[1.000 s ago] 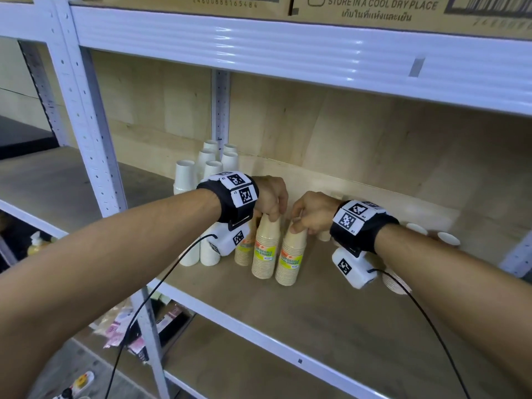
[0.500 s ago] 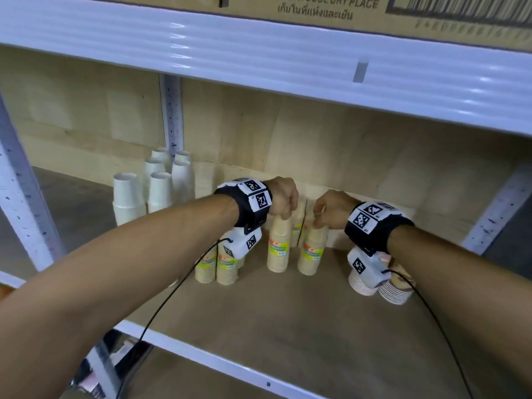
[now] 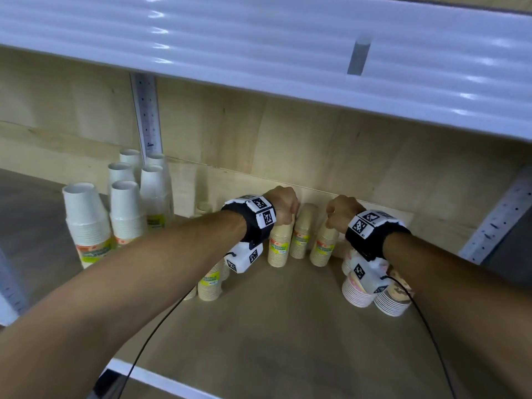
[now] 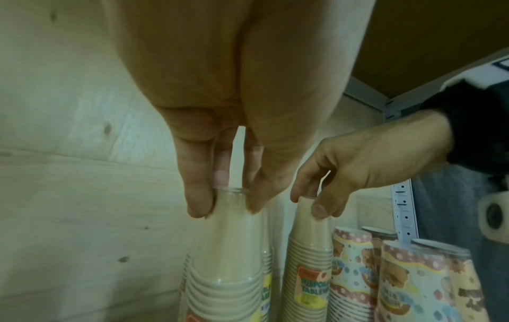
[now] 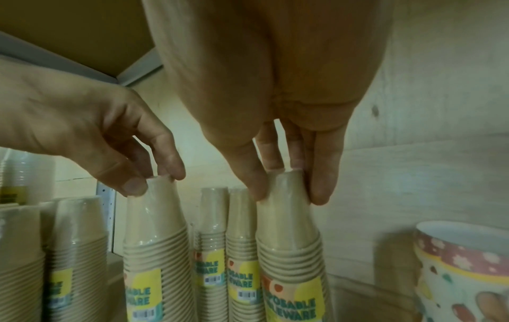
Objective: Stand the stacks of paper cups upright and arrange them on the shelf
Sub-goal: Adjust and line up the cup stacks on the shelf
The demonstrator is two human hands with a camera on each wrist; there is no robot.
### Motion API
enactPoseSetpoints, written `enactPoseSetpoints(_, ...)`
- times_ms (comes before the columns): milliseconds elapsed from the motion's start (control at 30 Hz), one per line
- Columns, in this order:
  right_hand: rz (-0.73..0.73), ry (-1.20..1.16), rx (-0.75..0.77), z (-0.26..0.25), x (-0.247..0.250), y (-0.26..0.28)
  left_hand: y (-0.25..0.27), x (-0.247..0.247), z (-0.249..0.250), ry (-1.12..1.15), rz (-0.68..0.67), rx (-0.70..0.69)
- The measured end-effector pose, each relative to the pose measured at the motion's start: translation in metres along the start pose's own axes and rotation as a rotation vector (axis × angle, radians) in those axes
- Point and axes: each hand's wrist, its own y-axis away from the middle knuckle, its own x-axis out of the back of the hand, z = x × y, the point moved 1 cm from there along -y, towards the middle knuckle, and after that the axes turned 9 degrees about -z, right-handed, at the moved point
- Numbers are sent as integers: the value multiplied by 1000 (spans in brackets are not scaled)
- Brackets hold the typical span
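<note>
On the wooden shelf (image 3: pixel 288 326), seen from the head camera, the person's left hand (image 3: pixel 283 204) and right hand (image 3: pixel 341 211) each sit on top of an upright stack of tan paper cups, near the back wall. The left tan stack (image 3: pixel 279 246) and the right tan stack (image 3: pixel 324 246) stand apart, with a third tan stack (image 3: pixel 302 234) between and behind them. White cup stacks (image 3: pixel 126 208) stand upright further left; patterned cup stacks (image 3: pixel 359 292) stand at the right.

From the left wrist camera, the left hand's fingers (image 4: pixel 197 196) and thumb are clamped on the top of the left tan stack (image 4: pixel 228 261). The right hand (image 4: pixel 358 167) pinches the neighbouring stack's top.

From the right wrist camera, the right hand's fingers (image 5: pixel 321 183) and thumb pinch the top of the right tan stack (image 5: pixel 292 250), which is upright. The left hand (image 5: pixel 91 135) pinches the left tan stack (image 5: pixel 157 239).
</note>
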Motion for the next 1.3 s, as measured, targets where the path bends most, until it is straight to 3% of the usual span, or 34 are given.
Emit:
enactPoseSetpoints(833, 91, -56, 17, 14, -19, -45, -35, -16, -11, 25, -37, 10)
enactPoseSetpoints(1300, 121, -36, 48, -6, 0, -21, -17, -2, -10, 34, 16, 10)
